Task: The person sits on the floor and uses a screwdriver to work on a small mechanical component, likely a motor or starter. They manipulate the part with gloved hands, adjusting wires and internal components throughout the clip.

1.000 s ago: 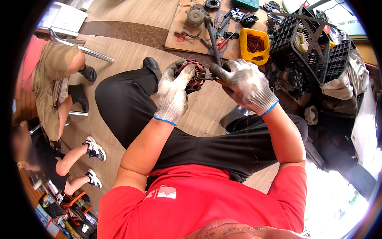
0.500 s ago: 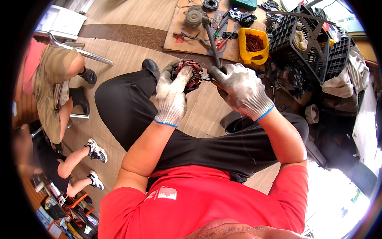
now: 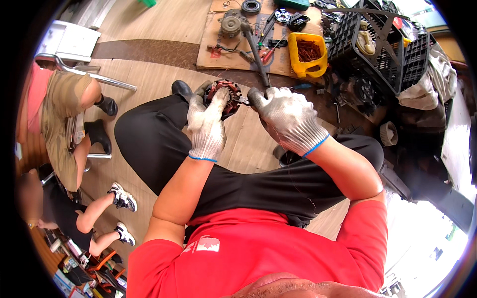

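My left hand (image 3: 204, 121), in a white knit glove with a grey palm, is closed round a motor stator (image 3: 229, 111), a dark ring with red-brown windings. Its thumb lies across the ring's face. My right hand (image 3: 288, 116), gloved alike, is closed on a small hand tool that looks like pliers (image 3: 242, 101); only its metal jaws show, touching or very near the stator's right edge. The fingers hide its handles. A thin copper-coloured wire (image 3: 293, 179) trails below my right hand over my black trousers. Beyond that hand lies a long dark hammer-like handle (image 3: 257, 57).
Cardboard (image 3: 208, 57) ahead bears a round motor part (image 3: 231, 25), a screwdriver (image 3: 270, 53) and other small tools. A cut yellow jug (image 3: 301, 67) holds copper-coloured scraps. Black plastic crates (image 3: 348, 35) stand at the right. Two people sit at the left; a metal chair rail (image 3: 107, 78) juts out there.
The view has shifted slightly. Both hands, with the stator and the pliers, sit a little further left and the right hand slightly lower. Both grips stay the same.
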Tool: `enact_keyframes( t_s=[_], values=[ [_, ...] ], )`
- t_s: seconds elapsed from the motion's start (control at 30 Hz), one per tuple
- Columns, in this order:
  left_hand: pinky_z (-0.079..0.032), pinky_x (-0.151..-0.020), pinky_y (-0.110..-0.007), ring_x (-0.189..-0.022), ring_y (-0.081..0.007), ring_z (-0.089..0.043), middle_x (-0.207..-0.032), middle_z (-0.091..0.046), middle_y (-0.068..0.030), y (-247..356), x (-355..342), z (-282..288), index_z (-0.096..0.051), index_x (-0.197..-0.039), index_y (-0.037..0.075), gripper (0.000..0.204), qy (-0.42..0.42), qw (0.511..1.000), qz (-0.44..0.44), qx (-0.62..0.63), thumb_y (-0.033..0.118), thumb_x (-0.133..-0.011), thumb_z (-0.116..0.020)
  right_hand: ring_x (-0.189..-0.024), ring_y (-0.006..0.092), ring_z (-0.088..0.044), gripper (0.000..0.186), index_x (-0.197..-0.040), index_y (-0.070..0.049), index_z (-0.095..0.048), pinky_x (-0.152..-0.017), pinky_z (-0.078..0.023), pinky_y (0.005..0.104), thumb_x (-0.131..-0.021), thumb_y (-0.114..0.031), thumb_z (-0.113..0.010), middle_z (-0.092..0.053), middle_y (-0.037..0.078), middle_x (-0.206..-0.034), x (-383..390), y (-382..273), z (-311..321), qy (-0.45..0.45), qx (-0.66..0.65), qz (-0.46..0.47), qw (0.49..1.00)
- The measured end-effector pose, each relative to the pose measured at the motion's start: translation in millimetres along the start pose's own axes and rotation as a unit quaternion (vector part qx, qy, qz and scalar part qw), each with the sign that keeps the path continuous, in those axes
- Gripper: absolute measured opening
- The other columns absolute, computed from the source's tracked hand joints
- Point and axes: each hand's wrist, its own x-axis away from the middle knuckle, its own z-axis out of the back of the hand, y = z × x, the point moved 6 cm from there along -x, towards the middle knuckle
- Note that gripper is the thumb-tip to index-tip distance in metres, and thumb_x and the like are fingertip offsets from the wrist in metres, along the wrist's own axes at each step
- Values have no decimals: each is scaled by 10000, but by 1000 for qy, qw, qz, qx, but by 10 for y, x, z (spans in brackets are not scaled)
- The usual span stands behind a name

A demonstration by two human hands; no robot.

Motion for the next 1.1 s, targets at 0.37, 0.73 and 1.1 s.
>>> enact_keyframes(
  t_s=[0.37,0.73,1.1],
  values=[
    [-608,-702,-379,-874,-210,-694,-1109,-661,-126,-172,-117,53,-474,-1340,-6,440,5,1000,25,0,139,-972,-667,-774,297,-713,139,-975,-54,-598,-573,-566,412,-888,-160,-576,-663,130,-809,-19,39,-225,-29,-46,-12,998],
    [-612,-689,-393,-879,-231,-695,-1119,-661,-112,-233,-166,51,-512,-1318,19,437,8,999,37,6,151,-946,-699,-807,350,-707,238,-1195,-113,-570,-586,-557,456,-997,-225,-500,-656,173,-923,-8,84,-403,-109,-89,-31,990],
    [-615,-682,-405,-861,-237,-706,-1030,-693,-110,-395,-343,183,-563,-1255,33,357,4,998,54,-11,121,-932,-688,-972,387,-691,412,-1291,-118,-618,-819,-562,476,-908,-266,-645,-706,200,-1063,-98,1318,-670,-116,-112,-214,963]
  ],
)
